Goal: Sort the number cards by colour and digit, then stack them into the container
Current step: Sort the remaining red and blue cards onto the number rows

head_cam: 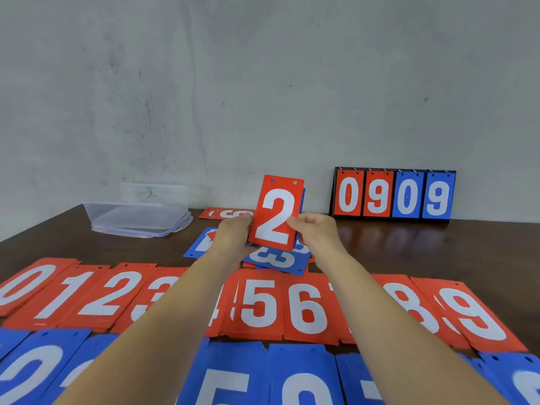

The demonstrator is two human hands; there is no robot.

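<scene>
Both hands hold up a small stack of cards whose front one is a red 2 card (277, 214), upright above the table. My left hand (235, 235) grips the stack's left edge, and my right hand (317, 232) pinches its right edge. A blue card edge shows behind the red 2. Under the hands lies a loose pile with a blue 3 card (277, 260) on top. A row of red piles, digits 0 to 9 (260, 302), runs across the table. Closer to me is a row of blue piles (230, 375). The clear plastic container (137, 219) sits at the back left.
A flip scoreboard (393, 194) reading 0909 leans on the wall at the back right. A red card (225, 213) lies flat near the wall behind the hands. A blue card (201, 244) lies left of the loose pile. Bare dark table (423, 249) lies right of the hands.
</scene>
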